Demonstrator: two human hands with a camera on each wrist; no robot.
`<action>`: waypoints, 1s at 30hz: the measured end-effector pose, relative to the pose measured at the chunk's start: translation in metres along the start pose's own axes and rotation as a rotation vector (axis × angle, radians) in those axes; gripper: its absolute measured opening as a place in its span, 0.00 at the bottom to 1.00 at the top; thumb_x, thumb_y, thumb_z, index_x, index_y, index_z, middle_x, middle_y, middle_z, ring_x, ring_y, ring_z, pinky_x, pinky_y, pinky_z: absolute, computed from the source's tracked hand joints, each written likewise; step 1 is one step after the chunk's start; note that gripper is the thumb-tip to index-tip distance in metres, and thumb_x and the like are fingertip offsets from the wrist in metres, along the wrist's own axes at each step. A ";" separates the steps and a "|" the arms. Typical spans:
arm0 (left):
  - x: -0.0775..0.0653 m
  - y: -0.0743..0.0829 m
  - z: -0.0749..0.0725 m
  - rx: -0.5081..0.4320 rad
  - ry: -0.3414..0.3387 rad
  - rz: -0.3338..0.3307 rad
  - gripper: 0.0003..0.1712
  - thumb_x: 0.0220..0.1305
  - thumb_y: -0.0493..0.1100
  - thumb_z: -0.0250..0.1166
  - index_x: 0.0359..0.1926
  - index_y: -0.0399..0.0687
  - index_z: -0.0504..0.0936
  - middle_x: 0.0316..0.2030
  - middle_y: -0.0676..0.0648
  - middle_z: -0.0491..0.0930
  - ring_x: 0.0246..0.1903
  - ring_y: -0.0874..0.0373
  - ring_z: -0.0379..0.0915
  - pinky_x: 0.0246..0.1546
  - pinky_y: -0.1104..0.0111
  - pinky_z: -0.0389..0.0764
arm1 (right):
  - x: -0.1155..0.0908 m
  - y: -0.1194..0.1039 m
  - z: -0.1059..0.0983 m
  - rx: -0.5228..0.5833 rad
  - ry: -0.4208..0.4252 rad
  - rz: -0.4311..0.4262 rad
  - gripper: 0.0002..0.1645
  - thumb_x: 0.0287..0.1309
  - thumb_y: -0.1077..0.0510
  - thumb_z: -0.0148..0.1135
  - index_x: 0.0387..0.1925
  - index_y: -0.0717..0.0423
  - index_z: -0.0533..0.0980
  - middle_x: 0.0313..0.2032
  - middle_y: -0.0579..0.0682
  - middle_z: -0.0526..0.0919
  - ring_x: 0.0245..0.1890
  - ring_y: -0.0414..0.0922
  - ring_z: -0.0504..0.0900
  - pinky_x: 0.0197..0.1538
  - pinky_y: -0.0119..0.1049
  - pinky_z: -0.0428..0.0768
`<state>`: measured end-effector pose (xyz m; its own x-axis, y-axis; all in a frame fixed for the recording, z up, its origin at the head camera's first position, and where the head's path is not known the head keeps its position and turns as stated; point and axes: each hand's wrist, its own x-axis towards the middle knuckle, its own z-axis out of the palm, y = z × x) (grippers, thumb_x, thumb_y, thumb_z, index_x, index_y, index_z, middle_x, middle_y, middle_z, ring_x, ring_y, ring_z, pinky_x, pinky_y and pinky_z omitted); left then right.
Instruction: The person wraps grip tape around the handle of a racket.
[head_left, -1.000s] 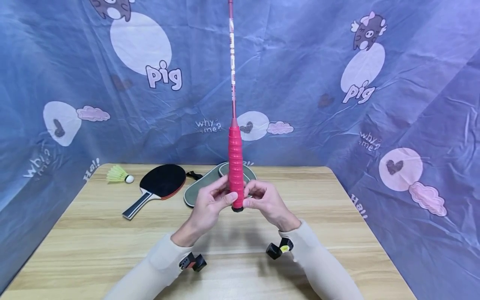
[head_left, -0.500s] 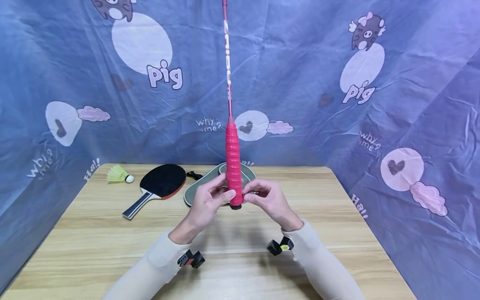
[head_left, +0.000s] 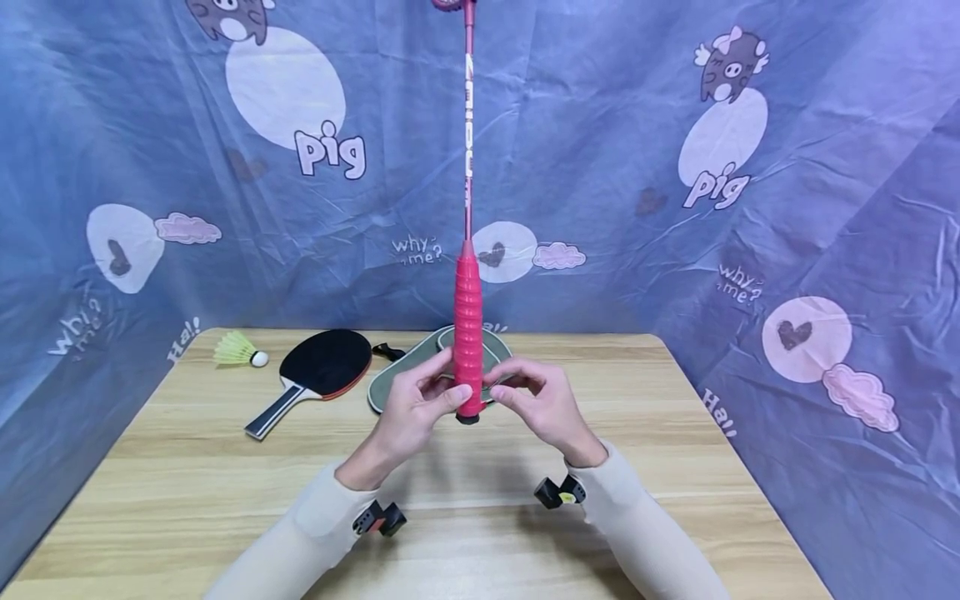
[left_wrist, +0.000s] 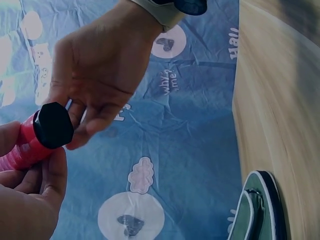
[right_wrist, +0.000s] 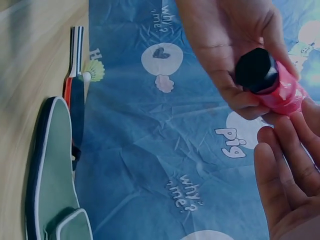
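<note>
A pinkish-red badminton racket (head_left: pixel 468 325) stands upright above the table, handle down; most of its head lies outside the head view. My left hand (head_left: pixel 412 408) grips the lower handle between thumb and fingers. From the other side, the thumb and index finger of my right hand (head_left: pixel 543 404) pinch at the edge of the handle's wrap, where a small red bit sticks out near the bottom. Both wrist views show the black butt cap (left_wrist: pixel 54 125) facing the cameras. In the right wrist view, my right hand's other fingers (right_wrist: pixel 272 180) are loosely bent, away from the handle.
On the wooden table (head_left: pixel 247 517) lie a yellow shuttlecock (head_left: pixel 238 350), a black table tennis bat (head_left: pixel 326 364) and a green case (head_left: pixel 401 379), partly hidden behind the hands. A small black item (head_left: pixel 388 352) lies between bat and case. Blue patterned cloth (head_left: pixel 600 167) surrounds the table.
The racket swayed left, then back to near upright, and has turned about its length; the lower edge of its head now shows. The right fingertips have shifted slightly along the handle's edge.
</note>
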<state>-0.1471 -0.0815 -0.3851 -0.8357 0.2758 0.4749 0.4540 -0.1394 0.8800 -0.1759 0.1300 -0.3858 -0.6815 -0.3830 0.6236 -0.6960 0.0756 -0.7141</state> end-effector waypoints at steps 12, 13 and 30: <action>-0.008 -0.011 -0.011 0.152 0.024 0.000 0.33 0.65 0.33 0.67 0.71 0.36 0.70 0.53 0.32 0.83 0.46 0.66 0.82 0.47 0.74 0.84 | 0.006 -0.006 -0.005 0.024 0.062 -0.021 0.17 0.56 0.72 0.70 0.48 0.71 0.82 0.44 0.68 0.87 0.44 0.36 0.89 0.49 0.30 0.87; -0.009 -0.012 -0.012 0.169 0.024 0.001 0.33 0.66 0.33 0.67 0.71 0.36 0.70 0.53 0.33 0.83 0.46 0.65 0.82 0.47 0.74 0.84 | 0.006 -0.007 -0.006 0.039 0.073 -0.013 0.18 0.55 0.73 0.69 0.49 0.72 0.81 0.45 0.69 0.87 0.45 0.36 0.89 0.49 0.31 0.87; -0.024 -0.031 -0.030 0.460 0.024 0.065 0.32 0.59 0.35 0.74 0.65 0.37 0.77 0.46 0.42 0.88 0.46 0.58 0.84 0.49 0.62 0.87 | 0.061 -0.029 -0.035 0.193 0.243 0.010 0.25 0.60 0.70 0.67 0.59 0.71 0.77 0.49 0.53 0.90 0.48 0.44 0.90 0.53 0.41 0.87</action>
<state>-0.1507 -0.1119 -0.4235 -0.8055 0.2579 0.5335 0.5909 0.2825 0.7556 -0.2055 0.1362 -0.3162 -0.7385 -0.1505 0.6572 -0.6488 -0.1069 -0.7535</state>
